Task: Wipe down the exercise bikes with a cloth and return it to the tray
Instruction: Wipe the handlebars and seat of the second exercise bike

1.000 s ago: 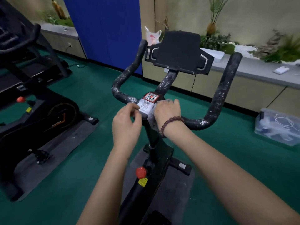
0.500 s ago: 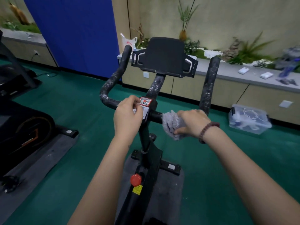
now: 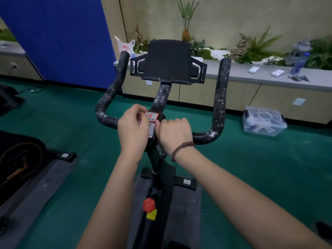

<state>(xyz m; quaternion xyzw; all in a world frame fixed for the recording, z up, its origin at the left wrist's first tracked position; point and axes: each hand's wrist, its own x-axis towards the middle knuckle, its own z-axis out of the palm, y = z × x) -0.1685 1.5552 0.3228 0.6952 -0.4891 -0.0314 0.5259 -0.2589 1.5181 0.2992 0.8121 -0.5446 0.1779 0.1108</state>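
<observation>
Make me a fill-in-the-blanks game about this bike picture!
The bead bracelet is on the ___ wrist. The round knob low on the bike is ___. The clear box sits on the ___ floor. The left hand and right hand are both on the bike's ___.
Missing words: right, red, green, handlebar.

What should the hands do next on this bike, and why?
Probably slide the right hand outward along the handlebar toward its right bend. That hand is curled over the bar's middle beside the sticker, the left hand grips the other side, and white specks cover the right bend.
</observation>
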